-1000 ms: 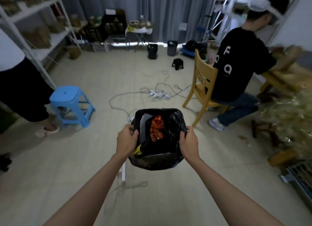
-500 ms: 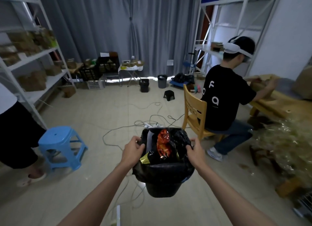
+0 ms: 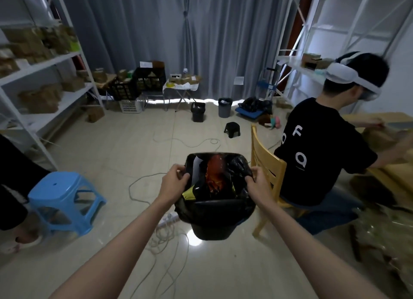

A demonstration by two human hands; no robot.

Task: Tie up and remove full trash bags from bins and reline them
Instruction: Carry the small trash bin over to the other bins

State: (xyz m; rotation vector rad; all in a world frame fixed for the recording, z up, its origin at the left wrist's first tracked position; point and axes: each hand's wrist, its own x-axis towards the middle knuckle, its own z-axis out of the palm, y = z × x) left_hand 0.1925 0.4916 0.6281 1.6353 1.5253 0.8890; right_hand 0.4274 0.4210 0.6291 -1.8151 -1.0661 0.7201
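A person's two bare arms reach forward into a cluttered storeroom, seen from a camera on their head. In the lower middle of the view stands a small black bin [image 3: 212, 229] lined with a black trash bag [image 3: 240, 164], its plastic folded down over the rim. The left hand [image 3: 174, 183] pinches the bag's edge on the left side of the rim, fingers curled around the plastic. The right hand [image 3: 257, 184] grips the bag's edge on the right side in the same way. Inside the bag lie a crumpled orange wrapper [image 3: 214, 173], a white sheet and something yellow near the left edge.

The bin is over a pale tiled floor [image 3: 111, 164], with loose cables [image 3: 165, 249] and a power strip just beside its left side. A blue plastic stool [image 3: 64, 202] stands to the left. Just to the right of the bin is a wooden chair [image 3: 266, 164], where a seated person in a black T-shirt [image 3: 321, 155] and a white headset faces away toward a wooden table. Farther back, near grey curtains [image 3: 178, 41], stand two more bins [image 3: 224, 107] and a small black stool [image 3: 232, 130]. White shelves [image 3: 44, 64] holding brown boxes line the left wall.
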